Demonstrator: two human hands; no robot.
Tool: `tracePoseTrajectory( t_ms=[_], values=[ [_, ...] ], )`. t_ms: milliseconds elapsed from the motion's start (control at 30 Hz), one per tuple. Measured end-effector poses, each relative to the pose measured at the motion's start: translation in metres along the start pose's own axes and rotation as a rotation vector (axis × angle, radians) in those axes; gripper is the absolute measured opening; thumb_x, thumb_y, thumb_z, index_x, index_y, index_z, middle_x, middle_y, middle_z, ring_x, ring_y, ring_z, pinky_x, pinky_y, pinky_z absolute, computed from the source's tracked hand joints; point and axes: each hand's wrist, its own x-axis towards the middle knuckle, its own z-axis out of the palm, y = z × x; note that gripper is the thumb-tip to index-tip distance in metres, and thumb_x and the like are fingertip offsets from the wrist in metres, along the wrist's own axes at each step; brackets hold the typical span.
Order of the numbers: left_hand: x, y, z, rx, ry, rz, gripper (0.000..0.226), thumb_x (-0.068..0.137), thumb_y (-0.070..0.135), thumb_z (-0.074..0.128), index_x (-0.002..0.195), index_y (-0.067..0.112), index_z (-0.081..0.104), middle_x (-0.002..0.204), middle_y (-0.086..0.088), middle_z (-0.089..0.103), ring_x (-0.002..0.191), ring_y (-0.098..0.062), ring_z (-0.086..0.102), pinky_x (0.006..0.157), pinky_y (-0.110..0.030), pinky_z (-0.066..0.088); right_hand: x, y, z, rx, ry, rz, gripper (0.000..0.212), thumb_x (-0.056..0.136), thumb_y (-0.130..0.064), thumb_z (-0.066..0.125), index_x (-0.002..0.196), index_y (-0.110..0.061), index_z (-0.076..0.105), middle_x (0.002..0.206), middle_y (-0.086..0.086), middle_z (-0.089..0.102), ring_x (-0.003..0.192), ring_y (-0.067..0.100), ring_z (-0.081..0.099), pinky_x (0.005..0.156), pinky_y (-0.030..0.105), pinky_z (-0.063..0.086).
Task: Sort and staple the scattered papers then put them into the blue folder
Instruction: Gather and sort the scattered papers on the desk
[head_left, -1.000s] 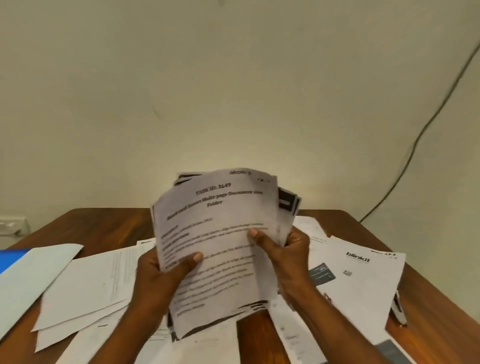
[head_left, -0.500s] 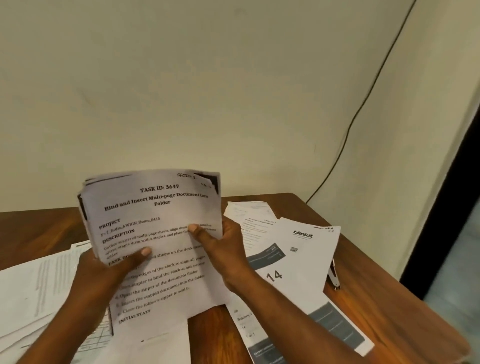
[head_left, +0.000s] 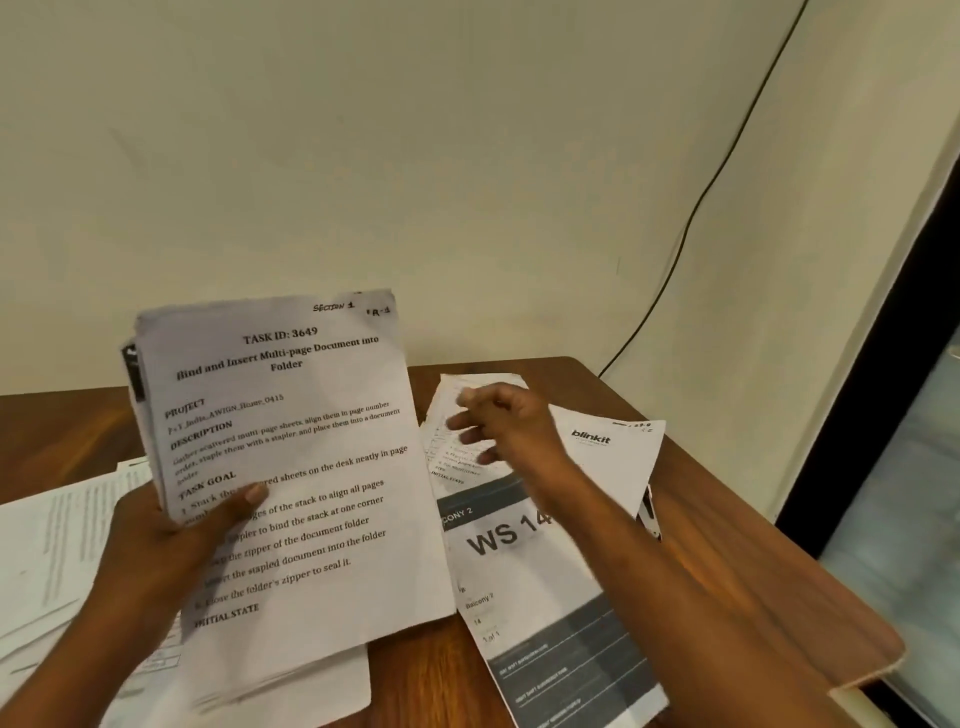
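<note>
Wooden desk (head_left: 727, 545) against a plain cream wall, cable trailing down it; left hand (head_left: 156, 545) grips the gathered stack (head_left: 291, 457) upright near the desk's left side, thumb pressed across the top sheet; right hand (head_left: 498, 426) hovers loose-fingered, holding nothing, over the loose sheets (head_left: 524, 571) just right of that stack; gathering looks to be the step in hand, and the next move calls for pinching one loose sheet and squaring it onto the stack; blue folder is nowhere in view; a dark object peeks from under the blinkit sheet (head_left: 608, 452), possibly the stapler, too hidden to say; the hovering fingers blur.
</note>
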Motion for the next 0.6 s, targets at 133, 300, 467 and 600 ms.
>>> tracePoseTrajectory(
  t_ms=[133,300,467,600],
  values=[
    [-0.003,-0.012,0.001,0.017,-0.019,-0.045,0.040,0.074,0.024,0.090,0.109,0.014,0.073,0.095,-0.014,0.081,0.084,-0.041,0.079,0.080,-0.067,0.060,0.018,0.034,-0.061,-0.480,0.139,0.115,0.019,0.089,-0.036,0.081,0.100,-0.024,0.070,0.098,-0.003,0.077,0.087,0.017,0.073,0.073,0.034,0.062],
    [-0.013,-0.021,0.005,0.001,-0.040,-0.131,0.035,0.080,0.013,0.084,0.112,0.009,0.070,0.093,-0.018,0.080,0.081,-0.043,0.078,0.079,-0.066,0.060,0.007,0.065,-0.089,-1.067,0.099,0.230,0.050,0.085,-0.053,0.079,0.121,-0.026,0.059,0.130,-0.001,0.066,0.107,0.018,0.063,0.072,0.023,0.044],
    [-0.009,-0.045,-0.015,-0.097,-0.014,-0.261,0.057,0.074,0.029,0.095,0.123,0.019,0.070,0.109,-0.017,0.079,0.093,-0.048,0.076,0.080,-0.070,0.057,0.011,0.085,-0.093,-1.153,0.076,0.293,0.072,0.079,-0.065,0.079,0.134,-0.026,0.052,0.138,-0.001,0.063,0.116,0.020,0.063,0.088,0.031,0.054],
    [0.019,-0.127,-0.052,-0.132,-0.066,-0.349,0.079,0.060,0.039,0.103,0.127,0.018,0.069,0.122,-0.025,0.073,0.103,-0.054,0.072,0.085,-0.076,0.053,0.020,0.085,-0.082,-1.136,0.043,0.290,0.065,0.084,-0.055,0.079,0.135,-0.024,0.053,0.139,0.001,0.063,0.118,0.022,0.063,0.093,0.033,0.054]
  ],
)
